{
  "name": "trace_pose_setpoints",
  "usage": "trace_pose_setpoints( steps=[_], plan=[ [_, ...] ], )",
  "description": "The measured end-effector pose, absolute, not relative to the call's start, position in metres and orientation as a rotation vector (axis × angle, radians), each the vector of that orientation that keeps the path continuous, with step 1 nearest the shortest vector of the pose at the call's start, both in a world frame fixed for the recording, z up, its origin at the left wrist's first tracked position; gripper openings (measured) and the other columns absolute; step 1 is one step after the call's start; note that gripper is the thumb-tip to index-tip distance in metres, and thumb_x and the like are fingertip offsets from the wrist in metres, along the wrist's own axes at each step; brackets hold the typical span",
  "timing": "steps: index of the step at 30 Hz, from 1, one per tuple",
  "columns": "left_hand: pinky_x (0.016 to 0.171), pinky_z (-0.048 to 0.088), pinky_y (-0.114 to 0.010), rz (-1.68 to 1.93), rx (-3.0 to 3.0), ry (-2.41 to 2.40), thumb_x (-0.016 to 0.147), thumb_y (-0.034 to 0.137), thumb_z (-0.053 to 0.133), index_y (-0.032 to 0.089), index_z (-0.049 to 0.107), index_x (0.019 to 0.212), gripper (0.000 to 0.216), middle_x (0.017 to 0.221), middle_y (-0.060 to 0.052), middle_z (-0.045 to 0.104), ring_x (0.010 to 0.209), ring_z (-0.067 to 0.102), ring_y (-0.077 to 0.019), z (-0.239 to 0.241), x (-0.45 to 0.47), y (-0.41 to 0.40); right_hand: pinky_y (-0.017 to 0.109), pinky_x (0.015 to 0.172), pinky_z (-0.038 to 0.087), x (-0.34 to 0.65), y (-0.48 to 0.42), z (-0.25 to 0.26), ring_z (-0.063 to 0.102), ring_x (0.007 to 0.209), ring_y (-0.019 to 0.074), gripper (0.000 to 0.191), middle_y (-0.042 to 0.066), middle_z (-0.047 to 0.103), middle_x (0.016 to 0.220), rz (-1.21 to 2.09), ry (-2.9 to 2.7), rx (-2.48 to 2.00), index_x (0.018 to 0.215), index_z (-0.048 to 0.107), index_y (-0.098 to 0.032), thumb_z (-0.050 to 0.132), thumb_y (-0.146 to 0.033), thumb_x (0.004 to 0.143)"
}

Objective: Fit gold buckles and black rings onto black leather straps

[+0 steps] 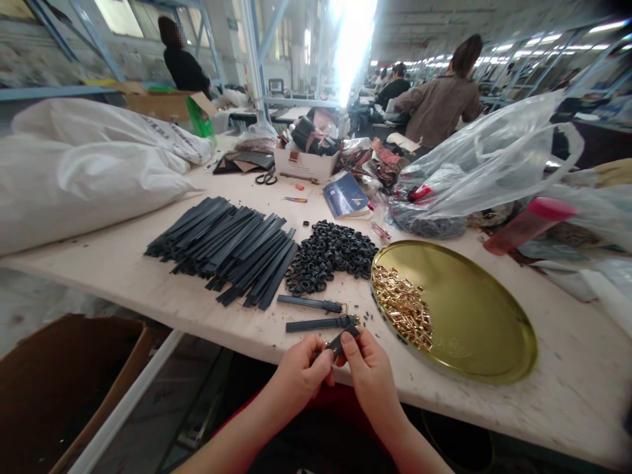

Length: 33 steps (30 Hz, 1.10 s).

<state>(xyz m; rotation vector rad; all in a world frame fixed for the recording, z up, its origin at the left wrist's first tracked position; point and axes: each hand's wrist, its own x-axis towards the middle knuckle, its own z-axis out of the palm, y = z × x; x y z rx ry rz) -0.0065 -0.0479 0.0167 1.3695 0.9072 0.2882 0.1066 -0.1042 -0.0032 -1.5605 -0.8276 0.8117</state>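
Left of the middle of the frame, your flat dark strips lie in a broad heap, none with a buckle that shows. At the centre, two buckled straps lie side by side, each with gold hardware at its right end; these look like your finished pieces. Just behind them is a pile of small dark keeper loops.

At lower centre, your left hand pinches the left end of a short dark strap, and your right hand grips its other end, thumb pressed on top. That one seems partway done. On the right, gold buckles fill the left side of a round gold tray. By the look of the piles, most of the work remains.

The cardboard box at lower left is cropped and dark inside. The strips overlap too much to count. Your fingers cover much of the held strap; gold glints by the left fingertips, but how it is fastened cannot be told. Your forearms run off the bottom edge.
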Motion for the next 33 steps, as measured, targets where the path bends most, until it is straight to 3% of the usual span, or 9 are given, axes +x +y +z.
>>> trace_pose_setpoints(
  steps=[3,10,17,19,23,26,29,31,33],
  plan=[
    [0.034,0.021,-0.017,0.329,1.348,0.917,0.079,0.039,0.040,0.017,0.047,0.075,0.024,0.049,0.006,0.048,0.033,0.029,-0.0043,0.015,-0.007,-0.053,0.025,0.055,0.038,0.108,-0.109,-0.001,0.049,0.057,0.0133,0.025,-0.001,0.055,0.060,0.804,-0.871,-1.550,0.069,0.054,-0.018,0.053,-0.042,0.077],
    [0.038,0.023,-0.019,0.413,1.399,0.934,0.080,0.036,0.040,0.018,0.043,0.067,0.022,0.044,0.008,0.042,0.035,0.029,-0.0053,0.014,-0.009,-0.065,0.031,0.065,0.046,0.108,-0.117,0.004,0.055,0.065,0.0145,0.023,0.000,0.059,0.075,1.424,-0.570,-1.136,0.082,0.055,-0.017,0.060,-0.038,0.073],
    [0.051,0.033,-0.021,0.446,1.582,0.986,0.083,0.034,0.040,0.018,0.043,0.066,0.023,0.052,0.004,0.049,0.051,0.044,-0.0095,0.012,-0.015,-0.074,0.028,0.064,0.038,0.108,-0.128,-0.002,0.050,0.067,0.0157,0.012,0.000,0.055,0.068,0.777,-1.054,-1.556,0.069,0.054,-0.019,0.058,-0.030,0.073],
    [0.050,0.032,-0.021,0.391,1.616,0.980,0.082,0.036,0.042,0.018,0.042,0.067,0.023,0.051,0.005,0.049,0.049,0.044,-0.0095,0.018,-0.018,-0.072,0.027,0.061,0.037,0.111,-0.127,0.001,0.048,0.065,0.0149,0.013,-0.001,0.053,0.066,0.851,-1.069,-1.555,0.068,0.053,-0.019,0.058,-0.030,0.073],
    [0.045,0.029,-0.019,0.278,1.610,0.892,0.077,0.040,0.050,0.019,0.041,0.064,0.027,0.045,0.007,0.046,0.043,0.039,-0.0079,0.026,-0.021,-0.057,0.025,0.058,0.038,0.116,-0.119,0.013,0.047,0.060,0.0121,0.022,-0.003,0.052,0.063,1.332,-0.897,-1.333,0.070,0.049,-0.018,0.058,-0.038,0.073],
    [0.041,0.029,-0.019,0.298,1.535,0.912,0.075,0.039,0.053,0.018,0.044,0.074,0.023,0.050,0.007,0.049,0.040,0.039,-0.0075,0.025,-0.017,-0.040,0.024,0.058,0.038,0.123,-0.105,0.019,0.047,0.060,0.0114,0.026,-0.003,0.052,0.063,1.340,-0.991,-1.286,0.070,0.050,-0.018,0.055,-0.044,0.075],
    [0.045,0.033,-0.019,0.372,1.560,0.852,0.079,0.037,0.048,0.017,0.048,0.091,0.024,0.060,0.005,0.053,0.048,0.046,-0.0093,0.019,-0.012,-0.023,0.025,0.056,0.039,0.144,-0.078,0.017,0.049,0.058,0.0126,0.034,-0.001,0.053,0.061,1.303,-1.201,-1.378,0.073,0.054,-0.017,0.041,-0.047,0.083],
    [0.049,0.033,-0.019,0.395,1.625,0.859,0.082,0.037,0.044,0.016,0.052,0.086,0.022,0.056,0.005,0.050,0.051,0.045,-0.0097,0.015,-0.008,-0.014,0.026,0.057,0.040,0.162,-0.050,0.010,0.051,0.059,0.0139,0.034,0.001,0.054,0.062,1.096,-1.338,-1.558,0.077,0.057,-0.017,0.036,-0.042,0.086],
    [0.049,0.031,-0.020,0.410,1.627,0.926,0.082,0.038,0.041,0.016,0.053,0.080,0.024,0.049,0.006,0.046,0.048,0.042,-0.0094,0.010,-0.006,-0.005,0.027,0.064,0.040,0.178,-0.018,0.000,0.053,0.068,0.0152,0.021,0.002,0.057,0.073,0.699,-1.461,-1.755,0.079,0.058,-0.019,0.042,-0.032,0.084]
  ],
)
